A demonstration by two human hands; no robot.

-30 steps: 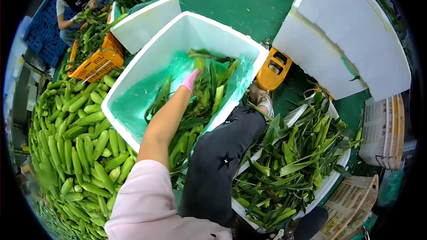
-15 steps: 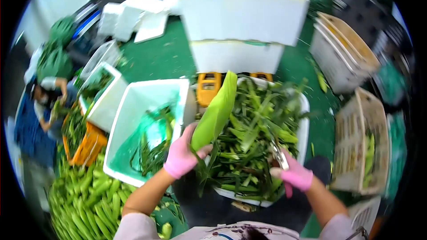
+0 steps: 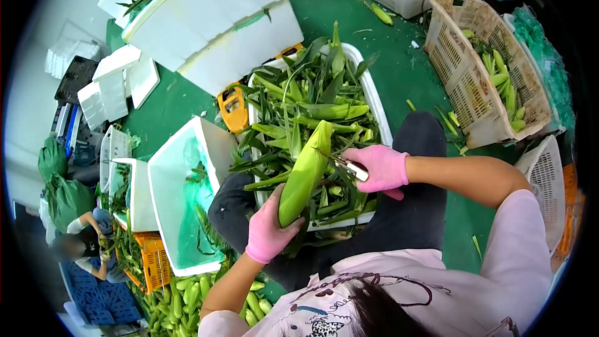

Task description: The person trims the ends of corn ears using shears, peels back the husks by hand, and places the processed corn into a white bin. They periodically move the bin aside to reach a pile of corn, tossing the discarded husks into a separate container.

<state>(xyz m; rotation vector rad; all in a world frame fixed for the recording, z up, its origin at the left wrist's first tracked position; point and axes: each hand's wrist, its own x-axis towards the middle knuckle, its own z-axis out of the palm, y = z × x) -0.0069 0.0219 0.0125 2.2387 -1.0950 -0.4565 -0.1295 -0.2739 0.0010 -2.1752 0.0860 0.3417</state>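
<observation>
My left hand [image 3: 272, 228], in a pink glove, is wrapped round the lower end of a green ear of corn [image 3: 304, 175] in its husk. The ear stands tilted, its top leaning away and to the right. In my pink-gloved right hand [image 3: 380, 170] is a pair of shears [image 3: 355, 169] with silver handles. Their narrow dark tips point left, right at the upper side of the ear. Beneath both hands, a white tub [image 3: 379, 97] between my knees is heaped with husk leaves [image 3: 331, 112].
Left stands a foam box [image 3: 163, 168] with green lining; beside it, peeled-looking ears [image 3: 187, 296] are piled. A person [image 3: 93, 243] sits at far left by an orange crate [image 3: 156, 262]. Stacked foam boxes [image 3: 218, 31] stand ahead. Right is a beige crate [image 3: 455, 68] holding corn.
My view has turned to the right and tilted. My right hand has brought the shears left and up to the ear's upper part, while my left hand keeps its hold on the ear.
</observation>
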